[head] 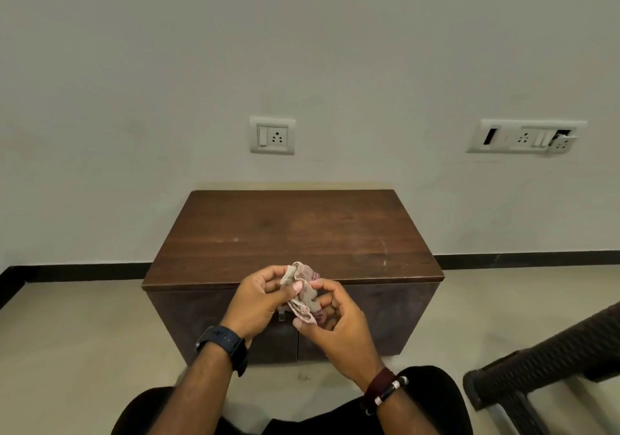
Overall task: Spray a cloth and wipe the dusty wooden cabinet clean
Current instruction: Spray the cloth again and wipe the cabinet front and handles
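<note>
Both my hands hold a small crumpled cloth (303, 292) in the lower centre of the frame. My left hand (256, 298) pinches its upper folds between thumb and curled fingers; my right hand (335, 324) pinches the lower edge, fingers bent round it. The cloth is pale with reddish markings, bunched and limp. It looks light and soft, likely to flop unless gathered into a pad, so a grip around a folded wad seems best. Just behind my hands, filling the middle of the frame, stands the dark wooden cabinet (295, 233), its top showing faint pale smudges. Above it, a wall socket (272, 136). No spray bottle is visible.
</note>
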